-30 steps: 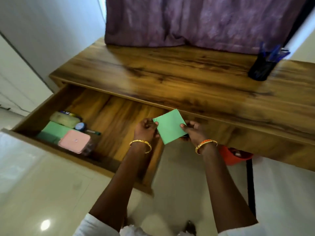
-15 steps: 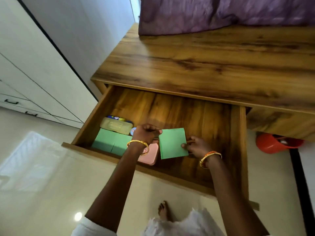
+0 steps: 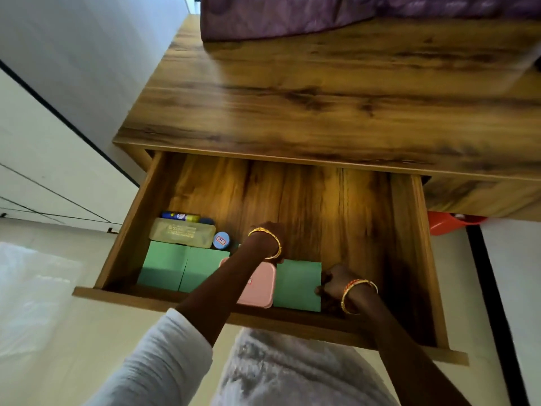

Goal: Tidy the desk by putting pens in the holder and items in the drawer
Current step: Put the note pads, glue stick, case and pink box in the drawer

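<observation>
Setting a green pad (image 3: 297,284) down in the open drawer (image 3: 415,259), at its front edge, just right of a pink box (image 3: 260,284) and touching or nearly touching it. Right hand (image 3: 333,284) at the pad's right edge, fingers curled against that edge in a light grip on it; whether the pad already lies flat on the drawer floor cannot be told. Left hand (image 3: 270,232) reaching in behind the pink box near the pad's far corner, knuckles up, fingers hidden, so grip there cannot be told. Already stowed at the drawer's left: two more green pads (image 3: 183,269) side by side at the front, a beige case (image 3: 181,232) behind them, a blue-and-yellow tube (image 3: 180,216) at the back, a small round tin (image 3: 221,240) beside the case. Wooden surface (image 3: 322,92) above showing bare in the visible stretch, purple cloth (image 3: 351,13) at its far edge; pen holder out of view.

Judged as the drawer-filling step, near its end for this item. Next move likely calling for release of the pad, both hands drawn clear of the drawer front, then a check of the surface for leftovers before pushing the drawer home
</observation>
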`<state>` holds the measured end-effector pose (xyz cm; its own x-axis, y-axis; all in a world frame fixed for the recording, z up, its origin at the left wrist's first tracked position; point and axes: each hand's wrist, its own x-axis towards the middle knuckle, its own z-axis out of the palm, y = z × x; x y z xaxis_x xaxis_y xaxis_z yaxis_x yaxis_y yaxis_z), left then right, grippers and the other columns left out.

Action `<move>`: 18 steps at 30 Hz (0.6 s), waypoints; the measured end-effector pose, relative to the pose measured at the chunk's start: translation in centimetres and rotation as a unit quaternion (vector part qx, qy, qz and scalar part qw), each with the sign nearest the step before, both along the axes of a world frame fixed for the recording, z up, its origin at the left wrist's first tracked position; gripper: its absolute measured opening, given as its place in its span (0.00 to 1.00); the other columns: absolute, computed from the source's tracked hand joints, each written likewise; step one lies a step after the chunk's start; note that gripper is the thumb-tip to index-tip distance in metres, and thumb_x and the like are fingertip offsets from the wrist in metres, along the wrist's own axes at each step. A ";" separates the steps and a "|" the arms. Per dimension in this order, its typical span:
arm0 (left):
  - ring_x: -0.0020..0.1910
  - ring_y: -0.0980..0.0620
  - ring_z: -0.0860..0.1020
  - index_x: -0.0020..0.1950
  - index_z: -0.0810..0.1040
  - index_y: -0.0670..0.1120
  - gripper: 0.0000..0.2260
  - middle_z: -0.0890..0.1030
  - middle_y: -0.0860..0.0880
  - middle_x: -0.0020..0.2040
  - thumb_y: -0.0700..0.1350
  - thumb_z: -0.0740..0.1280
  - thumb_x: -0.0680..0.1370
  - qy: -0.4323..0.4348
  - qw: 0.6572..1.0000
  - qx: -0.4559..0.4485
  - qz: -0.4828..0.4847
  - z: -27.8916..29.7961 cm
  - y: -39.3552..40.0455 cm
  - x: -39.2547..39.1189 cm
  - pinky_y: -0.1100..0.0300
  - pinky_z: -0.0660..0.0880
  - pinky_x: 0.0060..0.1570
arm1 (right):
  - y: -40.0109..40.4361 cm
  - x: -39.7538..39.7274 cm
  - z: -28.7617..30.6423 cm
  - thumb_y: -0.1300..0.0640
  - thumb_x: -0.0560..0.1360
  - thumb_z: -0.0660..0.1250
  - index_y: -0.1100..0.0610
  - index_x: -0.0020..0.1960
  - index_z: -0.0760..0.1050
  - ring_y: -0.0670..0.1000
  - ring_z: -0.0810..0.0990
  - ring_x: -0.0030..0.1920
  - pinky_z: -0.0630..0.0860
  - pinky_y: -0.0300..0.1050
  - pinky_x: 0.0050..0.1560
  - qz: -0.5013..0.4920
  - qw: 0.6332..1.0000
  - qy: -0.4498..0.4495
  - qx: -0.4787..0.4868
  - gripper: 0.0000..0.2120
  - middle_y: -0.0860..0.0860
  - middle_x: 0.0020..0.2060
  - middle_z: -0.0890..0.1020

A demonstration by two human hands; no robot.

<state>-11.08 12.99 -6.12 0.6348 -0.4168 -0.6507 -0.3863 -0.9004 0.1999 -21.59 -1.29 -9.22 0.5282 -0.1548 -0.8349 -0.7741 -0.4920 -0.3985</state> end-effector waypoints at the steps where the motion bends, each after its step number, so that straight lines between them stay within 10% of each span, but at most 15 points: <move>1: 0.58 0.41 0.78 0.59 0.78 0.40 0.21 0.80 0.40 0.58 0.50 0.72 0.71 -0.010 1.000 0.006 -0.005 -0.2 0.1 0.1 0.50 0.76 0.56 | 0.3 0.1 0.1 0.63 0.69 0.73 0.62 0.59 0.75 0.59 0.81 0.53 0.80 0.53 0.53 0.018 1.000 0.005 -0.010 0.19 0.60 0.54 0.81; 9: 0.58 0.40 0.78 0.59 0.77 0.40 0.20 0.80 0.40 0.59 0.45 0.74 0.70 -0.037 0.999 -0.005 0.035 -1.9 1.3 0.5 0.48 0.76 0.57 | 1.6 1.6 1.1 0.67 0.70 0.71 0.61 0.36 0.71 0.55 0.80 0.31 0.81 0.54 0.41 -0.021 0.998 0.065 -0.015 0.10 0.58 0.33 0.80; 12: 0.58 0.39 0.78 0.58 0.78 0.40 0.17 0.80 0.40 0.57 0.43 0.72 0.71 -0.050 0.998 -0.030 -0.003 -1.8 1.6 0.5 0.48 0.76 0.55 | 2.2 1.4 1.7 0.67 0.72 0.69 0.65 0.42 0.75 0.58 0.81 0.36 0.81 0.53 0.41 -0.052 0.996 0.064 -0.036 0.03 0.59 0.37 0.80; 18: 0.56 0.41 0.78 0.59 0.78 0.38 0.15 0.80 0.39 0.58 0.47 0.66 0.76 -0.075 0.994 -0.065 -0.043 0.0 2.9 1.5 0.54 0.75 0.53 | 4.2 -0.4 3.9 0.52 0.73 0.70 0.63 0.64 0.71 0.59 0.78 0.59 0.77 0.49 0.51 0.030 0.977 0.026 -0.208 0.24 0.60 0.61 0.78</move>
